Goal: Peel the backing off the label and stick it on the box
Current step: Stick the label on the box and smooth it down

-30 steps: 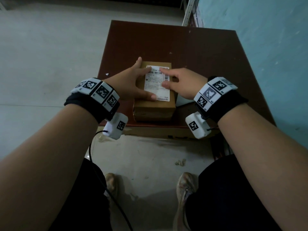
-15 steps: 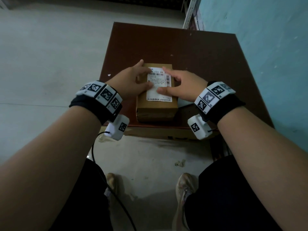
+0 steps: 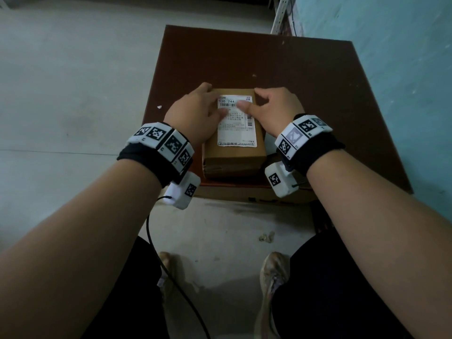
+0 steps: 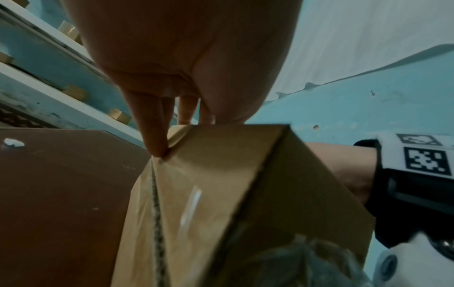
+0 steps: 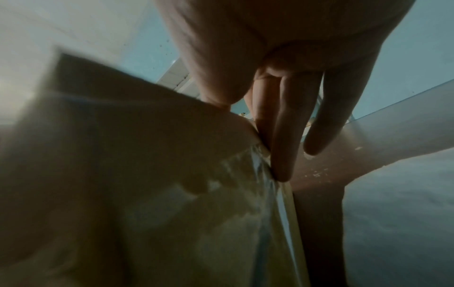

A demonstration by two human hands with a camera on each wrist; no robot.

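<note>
A brown cardboard box [image 3: 234, 152] lies near the front edge of the dark red table [image 3: 293, 69]. The white printed label [image 3: 238, 129] lies flat on the box's top. My left hand [image 3: 195, 111] covers the box's left side, its thumb on the label's left edge. In the left wrist view the fingers [image 4: 157, 126] point down beside the box [image 4: 233, 184], one tip touching its corner. My right hand [image 3: 274, 106] reaches over the right side, thumb pressing the label's upper part. Its fingers [image 5: 282, 136] run down along the box's wall [image 5: 123, 155].
A small white scrap [image 3: 159, 107] lies at the table's left edge. A turquoise wall [image 3: 391, 69] stands close on the right, with metal shelving [image 3: 281, 13] behind the table. Flat cardboard [image 3: 244, 194] sticks out below the table's front edge.
Both hands slid toward the label's far end. The left thumb left the near corner, the right thumb moved up, and the label's lower half now shows.
</note>
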